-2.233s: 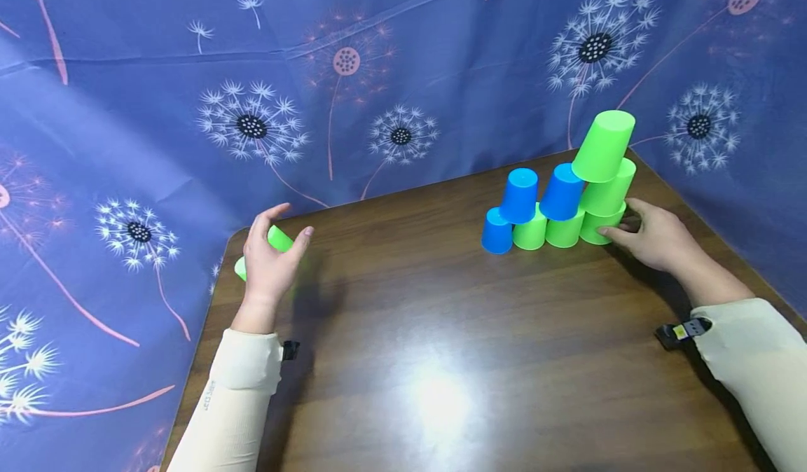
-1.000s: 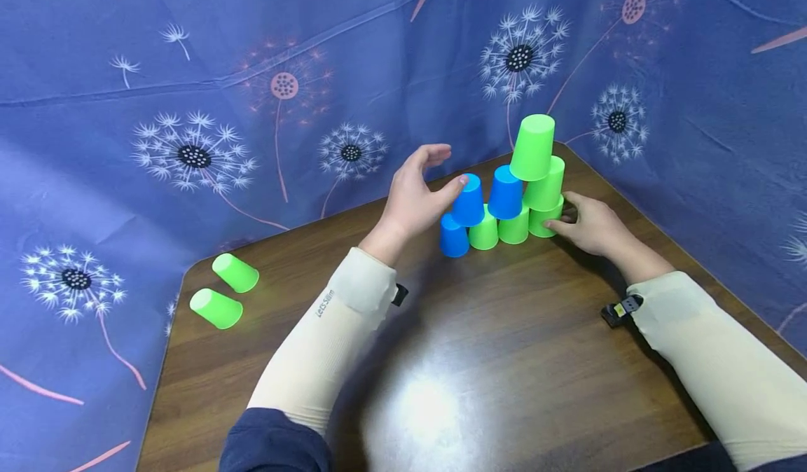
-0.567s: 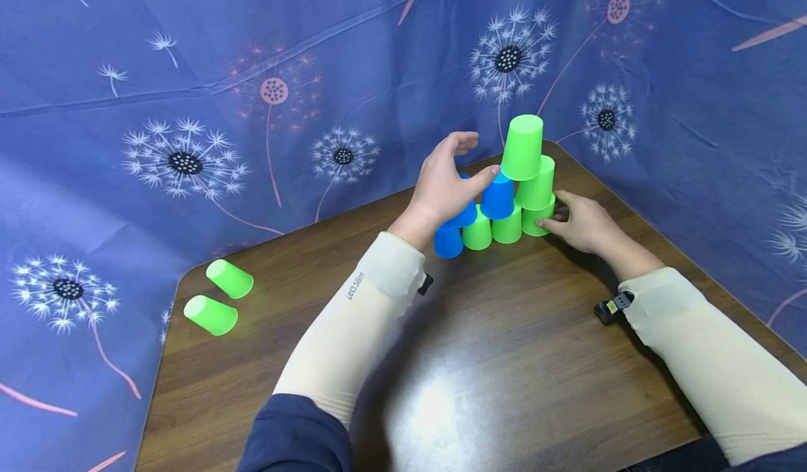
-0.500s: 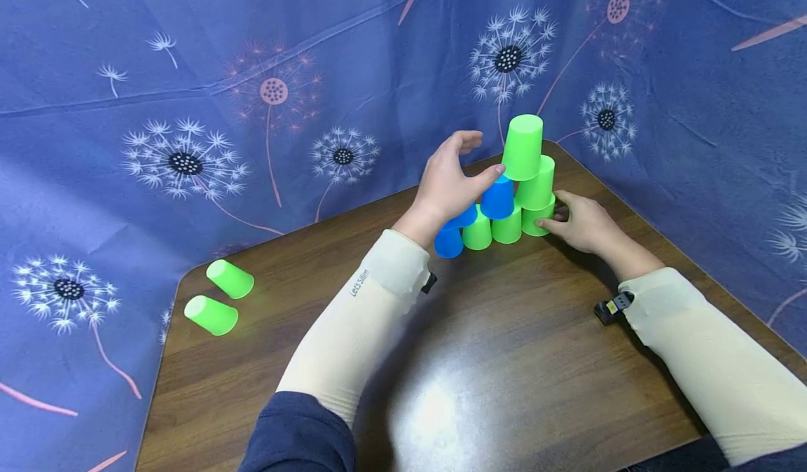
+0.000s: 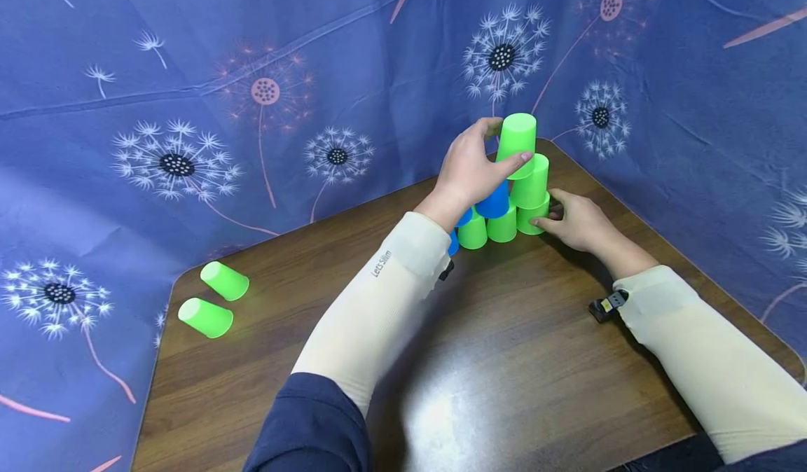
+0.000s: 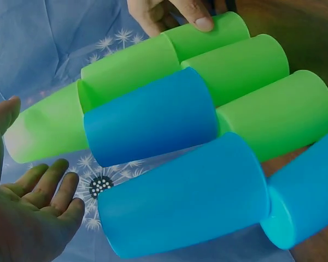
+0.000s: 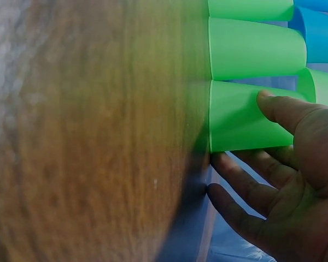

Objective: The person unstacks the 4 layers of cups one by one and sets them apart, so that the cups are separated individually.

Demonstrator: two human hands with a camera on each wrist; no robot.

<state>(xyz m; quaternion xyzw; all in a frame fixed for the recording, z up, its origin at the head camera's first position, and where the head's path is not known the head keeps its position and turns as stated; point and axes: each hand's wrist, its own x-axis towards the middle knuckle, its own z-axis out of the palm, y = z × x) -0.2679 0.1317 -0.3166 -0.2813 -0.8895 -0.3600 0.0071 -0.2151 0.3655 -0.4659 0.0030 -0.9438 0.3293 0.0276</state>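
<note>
Upside-down cups stand stacked in tiers at the right back of the table. One green cup point(image 5: 518, 132) forms the top. My left hand point(image 5: 469, 167) spreads around it, with thumb in front and fingers behind; in the left wrist view a gap shows between the fingers and the cup. Below it sit a green cup point(image 5: 531, 181) and two blue cups point(image 6: 147, 117), the second partly hidden in the head view. My right hand point(image 5: 583, 220) holds the rightmost green cup point(image 7: 246, 117) of the bottom row between thumb and fingers. The left arm partly covers the row's blue end cup point(image 6: 309, 185).
Two more green cups, a nearer one point(image 5: 205, 317) and a farther one point(image 5: 225, 281), lie near the left edge of the brown wooden table point(image 5: 517, 339). A blue dandelion-print cloth point(image 5: 378, 59) hangs close behind the table and along its sides.
My left hand has moved from the two green cups at the left to the stack's top cup, fingers now around it. My right hand has stayed at the bottom right cup.
</note>
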